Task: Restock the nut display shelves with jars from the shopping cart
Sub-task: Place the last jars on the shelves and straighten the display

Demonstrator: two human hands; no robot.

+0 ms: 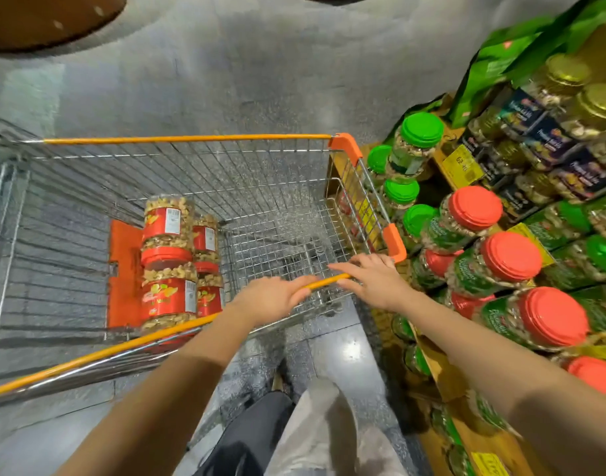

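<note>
A wire shopping cart point(177, 139) with orange rim trim stands in front of me. Several clear nut jars with red labels and red lids point(169, 249) are stacked upright in its near left part, beside an orange flap. My left hand point(274, 298) grips the orange near rim of the cart. My right hand point(370, 274) rests on the same rim near the orange corner guard, fingers stretched out. On the right, the display shelves point(445, 166) hold nut jars with red lids point(511, 256) and green lids point(421, 129).
Gold-lidded jars point(600, 99) and green bags point(493, 63) fill the upper shelves at right. Yellow price tags point(463, 164) hang on the shelf edges. Grey tiled floor point(226, 63) lies beyond the cart. My legs and a shoe show below the cart.
</note>
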